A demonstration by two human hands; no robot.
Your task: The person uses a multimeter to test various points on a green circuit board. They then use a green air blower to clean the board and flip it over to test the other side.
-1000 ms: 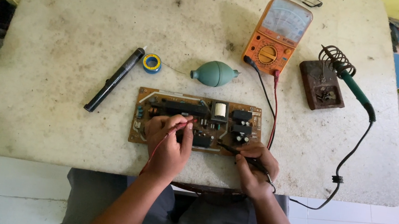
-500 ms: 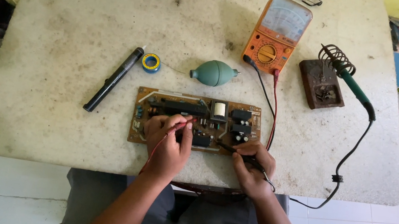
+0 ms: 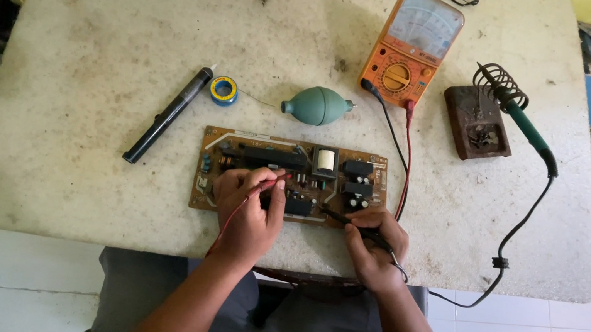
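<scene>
Little has moved since the earlier frames: both our hands stay over the near edge of the circuit board (image 3: 292, 179), holding the same pose.

Our left hand (image 3: 248, 210) is curled around the red probe (image 3: 271, 183), its fingers pinching the shaft so the tip touches the board near its middle, while the red lead trails back along our wrist. Our right hand (image 3: 375, 245) grips the black probe (image 3: 344, 219), closed on it, with the tip pointing left onto the lower right part of the board.

We see the brown board lying flat on the pale stone table (image 3: 99, 19), close to the front edge, right before us. Both leads run up to the orange multimeter (image 3: 411, 51), which lies beyond the board. A green rubber blower (image 3: 316, 106) sits between the board and the meter's left side, with a blue solder spool (image 3: 224, 90) and a black desoldering pump (image 3: 168, 115) farther left. A soldering iron (image 3: 526, 124) rests in its stand (image 3: 477, 123) at the right.
</scene>
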